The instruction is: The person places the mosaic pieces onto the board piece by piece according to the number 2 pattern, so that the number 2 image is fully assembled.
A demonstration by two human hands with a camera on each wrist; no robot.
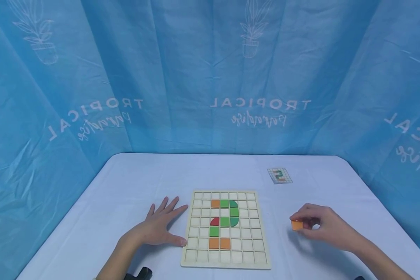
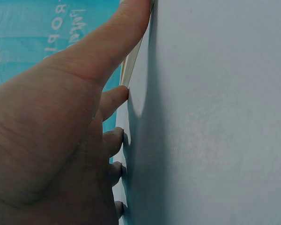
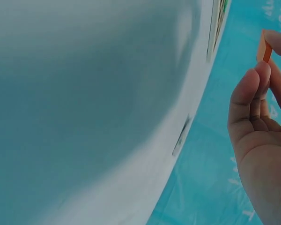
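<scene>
An orange square tile [image 1: 296, 225] is pinched between the thumb and fingers of my right hand [image 1: 320, 225], held above the table to the right of the board. The right wrist view shows the same tile [image 3: 263, 48] edge-on at the fingertips. My left hand [image 1: 155, 227] lies with spread fingers at the left edge of the cream grid board [image 1: 243, 256], its thumb and index finger touching or very close to the rim. On the board, orange, green and red pieces form a curved figure, with two orange tiles [image 1: 219, 243] in its lowest row.
A small pattern card [image 1: 279, 175] with a coloured figure on a grid lies toward the back right of the white table [image 1: 154, 175]. Blue printed curtains [image 1: 210, 70] hang behind and on both sides. A black object [image 1: 144, 273] shows beside the left forearm.
</scene>
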